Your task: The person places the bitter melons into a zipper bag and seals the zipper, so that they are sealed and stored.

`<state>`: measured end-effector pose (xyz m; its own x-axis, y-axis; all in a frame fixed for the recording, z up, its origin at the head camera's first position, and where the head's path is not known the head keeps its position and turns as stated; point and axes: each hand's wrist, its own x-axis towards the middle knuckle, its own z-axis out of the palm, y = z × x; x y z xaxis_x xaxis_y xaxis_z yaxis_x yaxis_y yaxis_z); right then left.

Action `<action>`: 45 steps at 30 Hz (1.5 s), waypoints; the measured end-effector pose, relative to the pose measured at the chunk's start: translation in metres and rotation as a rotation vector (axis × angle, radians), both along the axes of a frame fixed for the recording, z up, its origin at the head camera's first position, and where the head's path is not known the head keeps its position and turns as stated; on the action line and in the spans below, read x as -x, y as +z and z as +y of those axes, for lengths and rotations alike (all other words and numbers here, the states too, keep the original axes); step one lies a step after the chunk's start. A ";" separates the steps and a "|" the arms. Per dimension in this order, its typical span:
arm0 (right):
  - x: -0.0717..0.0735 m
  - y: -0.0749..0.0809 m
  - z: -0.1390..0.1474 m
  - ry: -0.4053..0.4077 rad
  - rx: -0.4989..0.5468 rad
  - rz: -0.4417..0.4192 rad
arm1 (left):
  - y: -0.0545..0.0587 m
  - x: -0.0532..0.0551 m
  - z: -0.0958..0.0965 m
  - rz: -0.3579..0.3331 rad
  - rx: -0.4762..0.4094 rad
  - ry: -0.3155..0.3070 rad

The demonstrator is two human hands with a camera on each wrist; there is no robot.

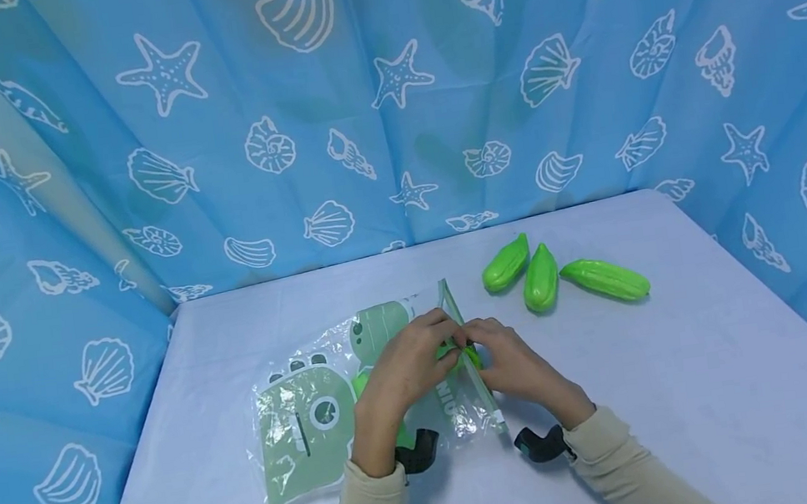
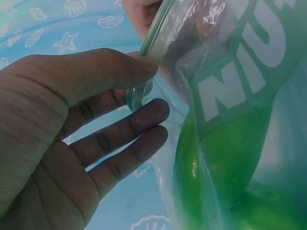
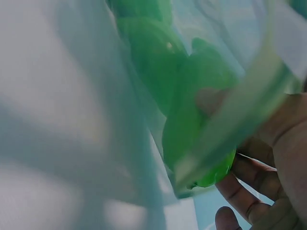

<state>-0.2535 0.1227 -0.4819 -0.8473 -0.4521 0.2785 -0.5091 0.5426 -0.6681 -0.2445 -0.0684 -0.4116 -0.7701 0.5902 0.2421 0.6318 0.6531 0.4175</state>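
A clear zip bag (image 1: 286, 434) printed with a green cartoon design lies on the table, its slider edge facing right. My left hand (image 1: 406, 369) pinches the rim of the bag's mouth between thumb and index finger; in the left wrist view the other fingers of that hand (image 2: 96, 124) are spread. At the mouth, my right hand (image 1: 523, 367) grips a bright green ridged gourd (image 3: 184, 129) that is mostly inside the bag. The right thumb shows through the plastic, resting on the gourd. More green gourds lie deeper in the bag, partly hidden by the print.
Three loose green gourds lie behind and right of the bag: a left one (image 1: 506, 263), a middle one (image 1: 540, 279) and a right one (image 1: 607, 280). A white cloth covers the table (image 1: 729, 380). A blue shell-print curtain (image 1: 357, 123) surrounds its back and sides.
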 end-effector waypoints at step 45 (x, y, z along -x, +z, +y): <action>0.030 0.037 0.126 -0.485 -0.109 -0.022 | -0.001 -0.001 0.002 -0.014 -0.009 -0.028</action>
